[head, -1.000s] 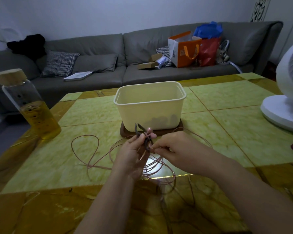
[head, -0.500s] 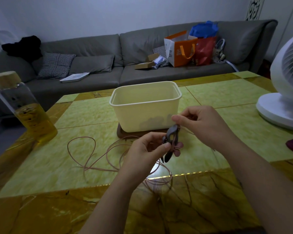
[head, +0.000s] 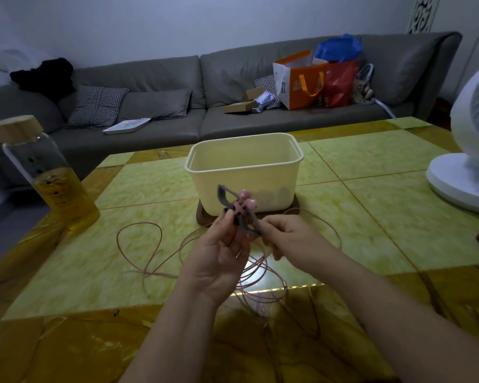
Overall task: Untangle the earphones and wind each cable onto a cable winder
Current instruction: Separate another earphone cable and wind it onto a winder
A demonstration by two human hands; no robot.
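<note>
Pink earbuds [head: 246, 201] and grey winder strap [head: 224, 195] held up above the glossy yellow table [head: 371, 217].
The left hand [head: 219, 252] pinches strap and earbuds; the right hand [head: 285, 236] pinches the strap's lower end. The cable [head: 150, 244] lies looped beneath. Cream tub [head: 244, 172] just beyond, bottle [head: 47, 172] left, fan [head: 470, 150] right, grey sofa [head: 155, 78] far.

Two pink earbuds [head: 248, 200] are held up, clustered against a grey strap-like cable winder [head: 223, 195]. Their thin pink cable [head: 256, 268] sprawls in loose, overlapping loops on the table [head: 150, 183].
</note>
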